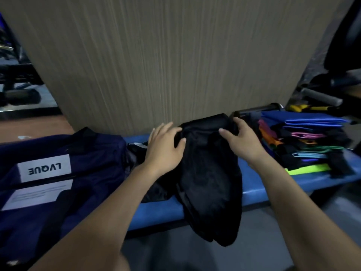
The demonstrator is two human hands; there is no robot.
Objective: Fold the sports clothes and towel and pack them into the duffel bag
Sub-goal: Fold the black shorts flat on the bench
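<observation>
At the centre of the frame a black, soft fabric sports garment [211, 173] lies on the blue padded surface [254, 178], its lower part hanging over the near edge. The left hand [166, 145] rests on its left side, fingers spread. The right hand [240, 137] grips its top edge with curled fingers. A navy fabric duffel bag [58, 173] sits at lower left.

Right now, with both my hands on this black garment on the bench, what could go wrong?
1. Much of the black garment hangs off the front edge of the blue bench; if the left hand or right hand lets go, it may slide to the floor.
2. The stack of folded clothes sits close by the right hand; a wide fold could knock it.
3. The duffel bag looks zipped, so packing would need a free hand.
</observation>
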